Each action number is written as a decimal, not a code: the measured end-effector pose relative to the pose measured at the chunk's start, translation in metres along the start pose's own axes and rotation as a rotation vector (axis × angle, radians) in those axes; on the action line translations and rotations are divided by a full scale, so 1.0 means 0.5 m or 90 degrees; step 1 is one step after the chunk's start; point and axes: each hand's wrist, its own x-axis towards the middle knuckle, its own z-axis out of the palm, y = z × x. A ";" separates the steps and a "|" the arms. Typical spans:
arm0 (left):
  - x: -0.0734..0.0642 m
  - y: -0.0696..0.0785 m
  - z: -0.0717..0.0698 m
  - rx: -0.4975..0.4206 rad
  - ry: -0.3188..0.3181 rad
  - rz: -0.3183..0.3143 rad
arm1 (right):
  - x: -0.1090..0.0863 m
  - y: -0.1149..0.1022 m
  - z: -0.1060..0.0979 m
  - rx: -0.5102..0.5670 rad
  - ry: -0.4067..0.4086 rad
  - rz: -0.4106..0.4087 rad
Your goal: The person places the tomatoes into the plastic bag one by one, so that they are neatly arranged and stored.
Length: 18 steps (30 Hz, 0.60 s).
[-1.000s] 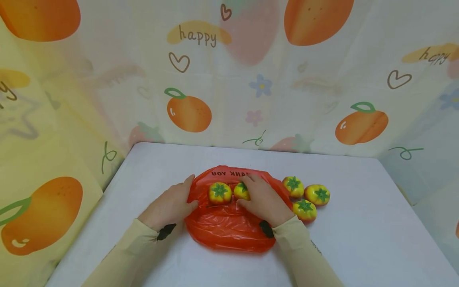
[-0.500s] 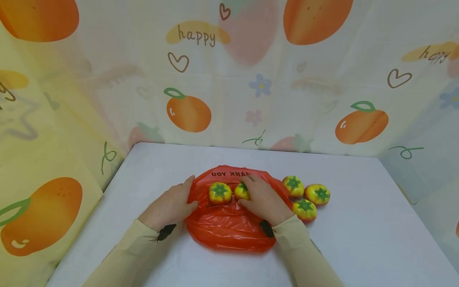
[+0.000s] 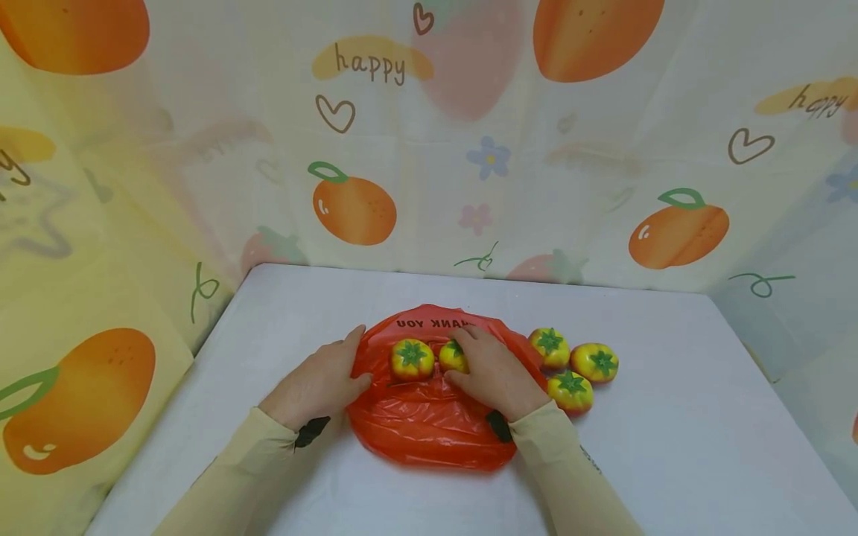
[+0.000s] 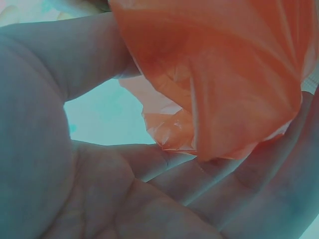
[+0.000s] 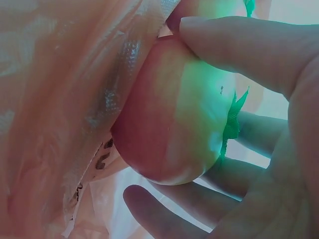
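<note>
A red plastic bag (image 3: 432, 432) with mirrored "THANK YOU" print lies on the white table, its mouth facing up. One yellow-red persimmon (image 3: 412, 360) with a green leafy top sits at the mouth. Beside it, my right hand (image 3: 499, 372) holds a second persimmon (image 5: 172, 112), thumb on one side and fingers round the other. My left hand (image 3: 318, 383) is at the bag's left edge; in the left wrist view the red plastic (image 4: 219, 74) lies against its fairly straight fingers, thumb well apart from them. Part of the held persimmon is hidden in the head view.
Three more persimmons rest on the table right of the bag: a rear one (image 3: 550, 347), a right one (image 3: 595, 362) and a front one (image 3: 571, 392) close to the right wrist. A fruit-printed curtain (image 3: 429, 186) stands behind the table (image 3: 670, 417).
Almost nothing differs. The head view has shifted slightly, while both hands, the bag and the persimmons keep their places.
</note>
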 end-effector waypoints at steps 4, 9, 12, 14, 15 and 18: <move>-0.001 0.001 -0.002 0.002 0.000 0.001 | -0.003 -0.003 -0.003 -0.009 0.004 -0.001; -0.005 0.002 -0.004 0.005 0.001 -0.001 | -0.013 -0.010 -0.016 -0.018 0.014 -0.015; -0.006 0.002 -0.004 0.008 0.004 0.004 | -0.028 -0.017 -0.038 -0.017 0.028 -0.031; -0.006 0.003 -0.004 0.008 0.005 0.006 | -0.042 -0.020 -0.057 -0.014 0.046 -0.051; -0.006 0.003 -0.004 0.008 0.006 0.007 | -0.049 -0.020 -0.066 -0.012 0.057 -0.064; -0.006 0.002 -0.005 0.008 0.005 0.010 | -0.076 -0.020 -0.095 -0.007 0.081 -0.093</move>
